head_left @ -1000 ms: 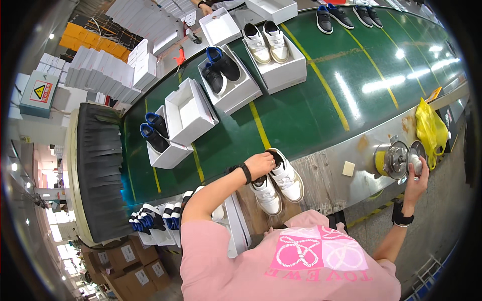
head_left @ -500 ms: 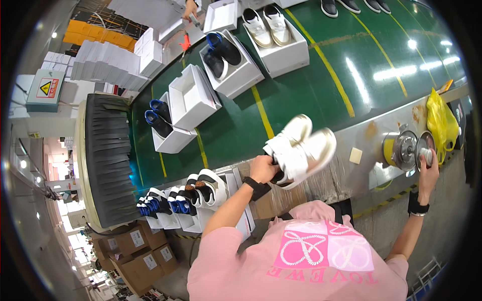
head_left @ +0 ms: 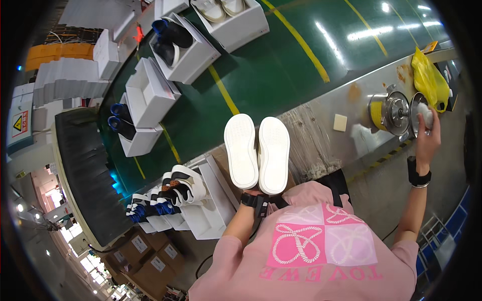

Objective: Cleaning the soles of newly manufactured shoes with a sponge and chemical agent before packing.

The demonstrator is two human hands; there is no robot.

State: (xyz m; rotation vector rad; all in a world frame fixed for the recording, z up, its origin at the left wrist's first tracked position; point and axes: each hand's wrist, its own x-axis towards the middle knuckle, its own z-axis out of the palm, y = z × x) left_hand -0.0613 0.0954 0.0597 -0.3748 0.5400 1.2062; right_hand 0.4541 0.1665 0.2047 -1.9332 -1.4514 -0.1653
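Observation:
A pair of white shoes (head_left: 274, 154) is held up side by side, soles facing me. My left hand (head_left: 254, 192) is closed on them at the heel end, its fingers mostly hidden behind the soles. Off to the right, my right hand (head_left: 428, 136) pinches a white wad, seemingly cloth or cotton (head_left: 426, 116). The wad is at a round metal dish (head_left: 414, 106), which sits beside a metal can (head_left: 384, 111) with a yellow band. A small pale square block (head_left: 340, 122) lies on the metal ledge (head_left: 357, 106).
Beyond the ledge runs a green conveyor (head_left: 271, 75) with yellow lines. White boxes stand on it, including one with dark shoes (head_left: 173, 40) and an unfilled one (head_left: 146, 90). More boxed shoes (head_left: 183, 183) line the near left. A yellow bag (head_left: 428, 83) lies far right.
The shoes have moved left and closer to me, turning so their soles face me. A white wad now shows in my right hand at the dish. My view has shifted.

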